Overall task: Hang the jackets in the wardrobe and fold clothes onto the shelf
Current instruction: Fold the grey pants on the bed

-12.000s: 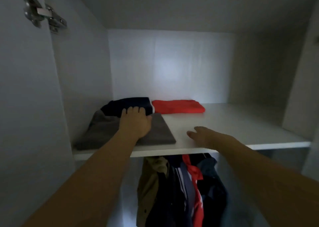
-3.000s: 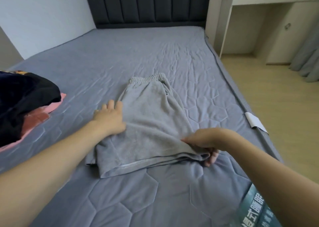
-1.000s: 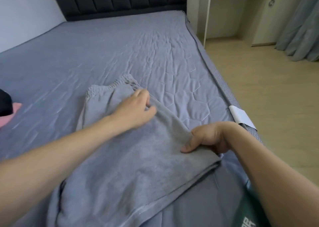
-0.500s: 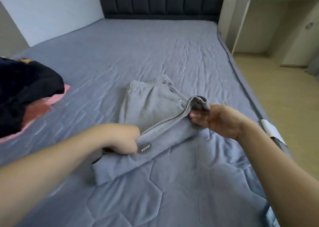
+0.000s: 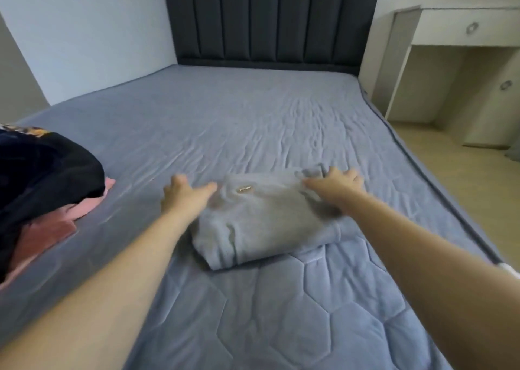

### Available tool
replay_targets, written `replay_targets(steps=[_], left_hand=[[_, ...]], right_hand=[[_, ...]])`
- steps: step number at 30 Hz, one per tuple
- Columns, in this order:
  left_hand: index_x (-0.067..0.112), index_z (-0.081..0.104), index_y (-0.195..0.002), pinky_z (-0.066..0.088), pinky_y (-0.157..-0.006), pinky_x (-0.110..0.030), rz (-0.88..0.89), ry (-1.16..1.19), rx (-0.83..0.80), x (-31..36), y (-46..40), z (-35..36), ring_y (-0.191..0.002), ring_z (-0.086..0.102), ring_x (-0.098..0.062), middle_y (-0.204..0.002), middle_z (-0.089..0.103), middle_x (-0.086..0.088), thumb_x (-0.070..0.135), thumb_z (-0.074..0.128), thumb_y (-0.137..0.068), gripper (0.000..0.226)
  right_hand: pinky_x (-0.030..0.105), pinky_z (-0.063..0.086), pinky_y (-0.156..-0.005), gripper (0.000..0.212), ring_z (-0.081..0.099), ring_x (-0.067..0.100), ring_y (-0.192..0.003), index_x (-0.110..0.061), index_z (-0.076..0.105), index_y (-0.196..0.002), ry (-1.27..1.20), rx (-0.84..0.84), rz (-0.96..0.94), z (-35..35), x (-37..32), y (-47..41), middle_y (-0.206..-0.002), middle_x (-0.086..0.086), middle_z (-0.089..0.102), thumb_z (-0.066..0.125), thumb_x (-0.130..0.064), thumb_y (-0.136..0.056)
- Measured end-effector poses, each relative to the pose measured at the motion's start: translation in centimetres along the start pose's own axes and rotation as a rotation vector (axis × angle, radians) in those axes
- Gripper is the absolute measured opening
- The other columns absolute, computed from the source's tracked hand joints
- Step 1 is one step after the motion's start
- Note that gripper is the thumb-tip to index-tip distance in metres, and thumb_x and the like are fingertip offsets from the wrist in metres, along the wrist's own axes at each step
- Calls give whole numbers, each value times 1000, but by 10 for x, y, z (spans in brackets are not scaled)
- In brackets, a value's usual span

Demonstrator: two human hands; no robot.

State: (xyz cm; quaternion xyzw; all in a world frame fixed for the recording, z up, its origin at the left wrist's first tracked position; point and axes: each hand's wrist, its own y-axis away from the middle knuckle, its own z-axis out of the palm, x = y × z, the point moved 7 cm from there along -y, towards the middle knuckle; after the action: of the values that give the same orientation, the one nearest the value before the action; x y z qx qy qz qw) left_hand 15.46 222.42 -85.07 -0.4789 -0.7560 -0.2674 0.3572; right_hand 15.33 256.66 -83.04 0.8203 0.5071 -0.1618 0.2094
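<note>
Nearest the viewer, two bare forearms are extending forward over the quilted blue-grey bed (image 5: 253,313). Between them, a pair of grey shorts (image 5: 267,223) is lying folded into a compact rectangle on the bed cover, a small label (image 5: 245,189) showing on its upper face. The left hand (image 5: 183,196) is lying at the left far corner of the shorts, fingers straight and relaxed, gripping nothing. The right hand (image 5: 336,184) is pressing down on the right far corner, fingers spread flat over the fabric. At the left edge, a dark garment (image 5: 42,172) is resting on a pink cloth (image 5: 50,229). Farther back, a dark padded headboard (image 5: 270,18) is standing against the wall, with pale cabinets (image 5: 464,60) at right.
</note>
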Motion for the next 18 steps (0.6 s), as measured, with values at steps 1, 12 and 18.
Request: replay_targets(steps=[1, 12, 18], left_hand=[[13, 53, -121, 47, -100, -44, -53, 164, -61, -24, 8, 19, -114, 58, -33, -122, 60, -13, 57, 74, -63, 76], [8, 73, -105, 58, -58, -31, -302, 833, -690, -18, 15, 85, -84, 74, -25, -101, 75, -12, 31, 76, -80, 34], [5, 70, -97, 55, -49, -28, -457, 711, -628, -30, -6, 96, -62, 72, -23, -77, 75, -11, 20, 70, -87, 18]], right_hand=[[48, 21, -114, 96, 20, 36, -141, -20, 28, -149, 5, -55, 28, 22, 3, -2, -155, 14, 20, 48, -79, -77], [37, 45, -90, 100, 54, 24, -109, -18, 31, -137, -606, -45, 7, 61, -10, -54, -136, 7, 46, 78, -65, -63], [27, 57, -55, 56, 71, 20, -72, -14, 64, -98, -601, -243, 10, 73, -22, -57, -86, 4, 72, 83, -54, -65]])
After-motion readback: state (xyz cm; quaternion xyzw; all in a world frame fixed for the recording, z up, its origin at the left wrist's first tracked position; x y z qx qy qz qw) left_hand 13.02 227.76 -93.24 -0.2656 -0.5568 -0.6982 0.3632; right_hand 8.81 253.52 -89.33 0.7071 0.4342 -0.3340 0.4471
